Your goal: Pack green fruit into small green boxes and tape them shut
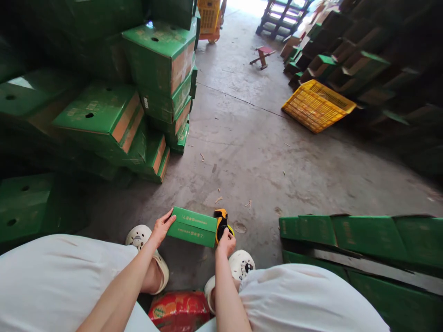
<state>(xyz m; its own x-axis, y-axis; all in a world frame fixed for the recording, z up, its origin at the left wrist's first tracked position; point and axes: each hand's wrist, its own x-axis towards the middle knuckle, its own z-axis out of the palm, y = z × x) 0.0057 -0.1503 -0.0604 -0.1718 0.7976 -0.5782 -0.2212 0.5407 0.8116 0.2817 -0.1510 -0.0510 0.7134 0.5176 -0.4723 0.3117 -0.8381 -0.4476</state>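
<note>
My left grip (163, 229) pinched the green cardboard box's (192, 227) end; my right grip (226, 240) held the yellow-and-black tape dispenser (222, 225) above smudged grey concrete (238, 152).

Matt grn cardbd box (192, 227).

Red package (180, 312) cut off by bottom edge.

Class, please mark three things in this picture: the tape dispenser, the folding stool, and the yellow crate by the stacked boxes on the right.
Tape dispenser (221, 223): head view, its dark middle.
Folding stool (266, 50): head view, its reddish seat.
Yellow crate (313, 109): head view, its slatted side.
</note>
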